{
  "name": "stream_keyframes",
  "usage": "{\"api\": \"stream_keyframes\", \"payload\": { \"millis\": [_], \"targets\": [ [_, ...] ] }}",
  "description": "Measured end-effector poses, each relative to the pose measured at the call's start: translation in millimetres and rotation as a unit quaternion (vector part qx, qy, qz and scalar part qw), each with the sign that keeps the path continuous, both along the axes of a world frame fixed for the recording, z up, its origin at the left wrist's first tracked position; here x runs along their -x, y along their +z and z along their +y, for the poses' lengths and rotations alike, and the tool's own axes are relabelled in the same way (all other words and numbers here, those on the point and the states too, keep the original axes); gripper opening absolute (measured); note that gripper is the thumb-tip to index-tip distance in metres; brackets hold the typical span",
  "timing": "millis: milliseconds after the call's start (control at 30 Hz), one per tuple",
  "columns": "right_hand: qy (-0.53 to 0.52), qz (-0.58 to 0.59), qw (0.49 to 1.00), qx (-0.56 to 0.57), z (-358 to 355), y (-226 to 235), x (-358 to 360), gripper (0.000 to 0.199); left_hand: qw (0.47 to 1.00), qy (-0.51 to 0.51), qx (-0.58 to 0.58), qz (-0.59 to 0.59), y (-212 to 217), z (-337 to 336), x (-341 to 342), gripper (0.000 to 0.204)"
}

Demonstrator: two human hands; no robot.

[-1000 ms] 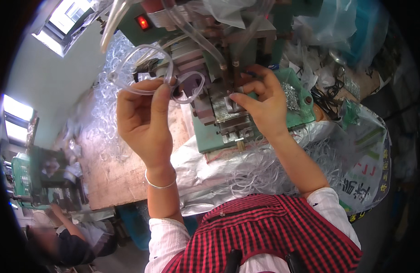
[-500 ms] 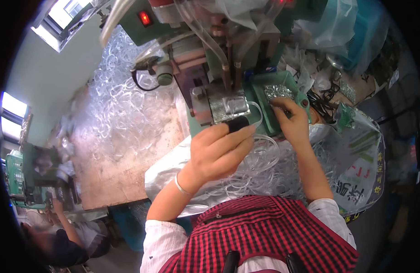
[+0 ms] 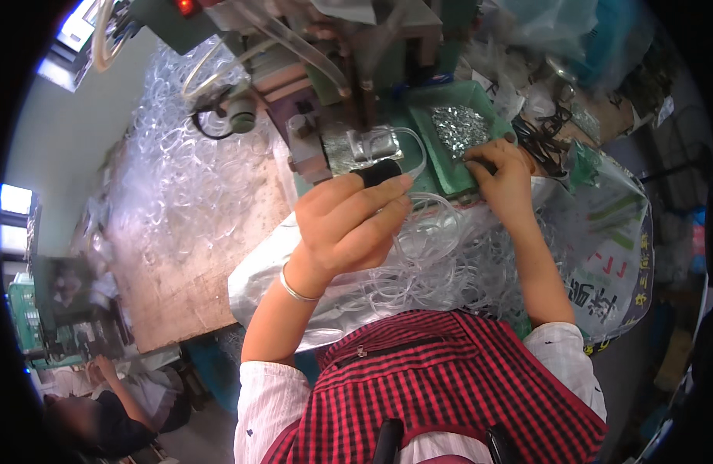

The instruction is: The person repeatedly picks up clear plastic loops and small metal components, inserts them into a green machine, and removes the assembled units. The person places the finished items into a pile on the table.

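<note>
My left hand (image 3: 345,224), with a black cover (image 3: 380,173) on one finger, pinches a clear plastic strap (image 3: 423,155). The strap curves in a loop beside the machine's small metal work plate (image 3: 341,152), just beyond my fingertips. At the near right side of a green tray (image 3: 447,176) is my right hand (image 3: 507,176), thumb and forefinger closed together. Whatever is between those fingertips is too small to name. Small shiny metal pieces (image 3: 460,130) lie heaped in the tray.
A green press-like machine (image 3: 325,85) stands over the plate. Clear plastic loops (image 3: 190,170) are piled at left on the wooden table (image 3: 179,298); more loops (image 3: 434,271) lie before me on a silvery sheet. Black cables (image 3: 546,135) lie right. Another person (image 3: 113,406) sits at far left.
My right hand has drawn back from the metal pieces to the tray's near right side. My left hand still holds the strap by the plate. The whole view has shifted somewhat.
</note>
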State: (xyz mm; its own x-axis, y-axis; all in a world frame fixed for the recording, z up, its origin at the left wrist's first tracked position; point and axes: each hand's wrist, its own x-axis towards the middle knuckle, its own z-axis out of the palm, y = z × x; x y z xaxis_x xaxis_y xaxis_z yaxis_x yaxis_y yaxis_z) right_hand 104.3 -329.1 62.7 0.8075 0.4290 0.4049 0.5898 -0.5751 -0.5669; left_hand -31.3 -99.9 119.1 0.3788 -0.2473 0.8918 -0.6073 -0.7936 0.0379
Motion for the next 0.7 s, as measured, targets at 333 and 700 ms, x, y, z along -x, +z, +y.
{"api": "stream_keyframes", "payload": {
  "millis": [333, 700],
  "targets": [
    [-0.045, 0.035, 0.998, -0.02, 2, -5, -2, 0.013, 0.941, 0.335, -0.008, 0.035, -42, 52, 105, 0.025],
    [0.046, -0.003, 0.993, -0.106, 49, 1, -16, 0.015, 0.803, 0.507, 0.034, 0.311, -100, 242, 117, 0.028]
  ]
}}
